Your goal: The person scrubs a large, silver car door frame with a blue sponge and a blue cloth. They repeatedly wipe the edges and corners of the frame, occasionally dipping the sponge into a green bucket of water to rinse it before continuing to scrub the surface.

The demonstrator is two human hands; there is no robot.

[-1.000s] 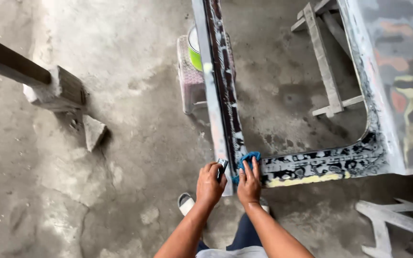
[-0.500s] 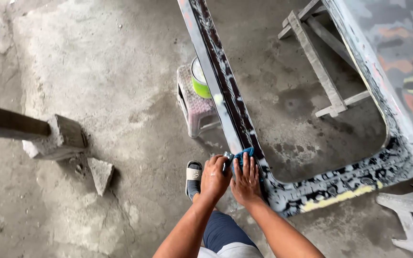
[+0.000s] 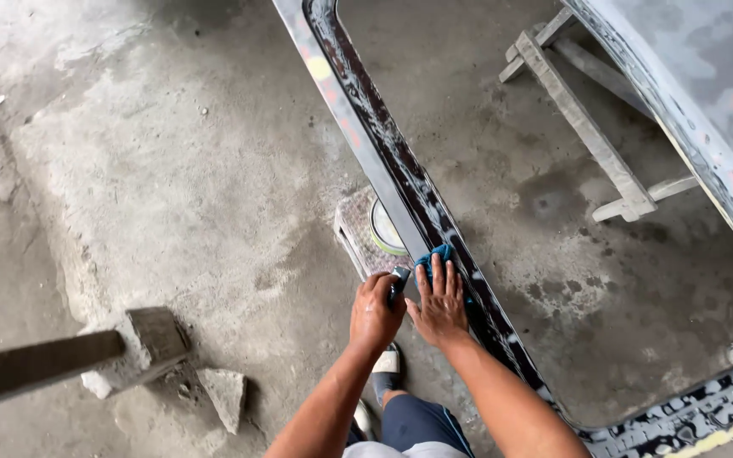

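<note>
Wet glossy metal frame, blue cloth, rough concrete floor.

Rough, stained grey concrete floor in flat daylight. Near left, a dark wooden beam meets a concrete block beside broken chunks. Far right, a grey wooden trestle stands.

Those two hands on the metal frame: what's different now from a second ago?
Both hands have slid from the frame's lower corner up along its wet left rail. The right hand presses the blue cloth flat there, as before; the left hand keeps its fist around a small dark object, beside it. The stool with the green-rimmed tin is in its place under the rail.
</note>
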